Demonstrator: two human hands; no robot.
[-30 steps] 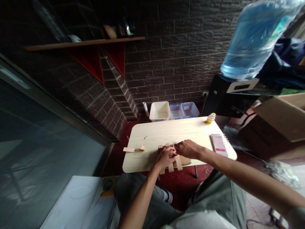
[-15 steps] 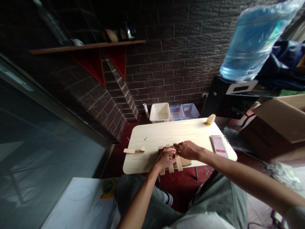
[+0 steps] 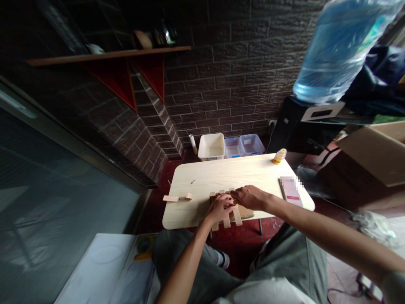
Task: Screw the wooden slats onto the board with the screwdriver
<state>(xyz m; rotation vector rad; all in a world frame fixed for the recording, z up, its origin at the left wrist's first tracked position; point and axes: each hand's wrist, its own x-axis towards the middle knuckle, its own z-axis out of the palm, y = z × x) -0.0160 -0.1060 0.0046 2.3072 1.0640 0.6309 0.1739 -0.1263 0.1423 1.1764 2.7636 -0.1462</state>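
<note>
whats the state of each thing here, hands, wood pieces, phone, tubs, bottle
left hand: pressed on the slats
right hand: resting on the slats' far end
wooden slat assembly: flat, overhanging the table edge
loose wooden piece: lying flat, untouched
phone: lying flat, screen lit
white tub: open
water bottle: upturned

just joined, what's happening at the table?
A seated person has both hands on a small assembly of wooden slats at the near edge of a light wooden table. The left hand presses down on the slats, which overhang the table edge; the right hand rests on their far end. A separate wooden piece lies at the table's left edge, a phone lies to the right, and a small yellow bottle stands at the far corner.
</note>
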